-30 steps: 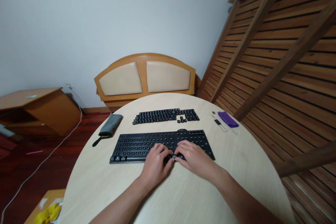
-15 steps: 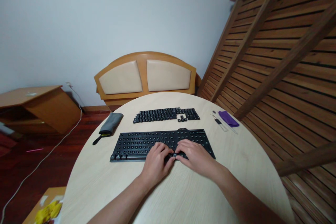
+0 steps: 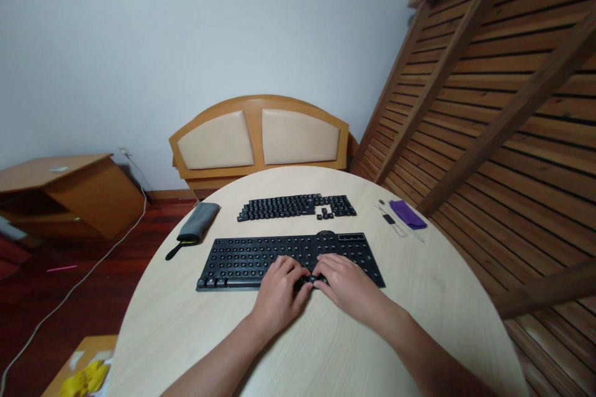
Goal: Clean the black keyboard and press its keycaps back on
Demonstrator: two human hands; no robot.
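A black keyboard (image 3: 233, 268), most of its keycaps off and the switch stems bare, lies flat on the round table. A few keycaps and the space bar sit along its front row. My left hand (image 3: 282, 291) rests over the lower middle, thumb and forefinger bent together at a small black keycap (image 3: 312, 279). From the other side my right hand (image 3: 347, 285) closes its thumb and fingertips on the same spot. Fingers partly cover the keycap. Behind the keyboard, loose black keycaps (image 3: 279, 206) are laid out in keyboard order.
A grey pouch (image 3: 199, 222) with a black strap lies at the table's left. Toward the right are a purple cloth (image 3: 408, 214) and a wire keycap puller (image 3: 389, 219). A slatted wooden panel (image 3: 488, 105) leans on the right; a headboard (image 3: 258, 136) stands behind the table.
The view has shifted slightly, so everything sits a little lower. Both hands stay at the same place on the keyboard's front row, with hardly any finger movement.
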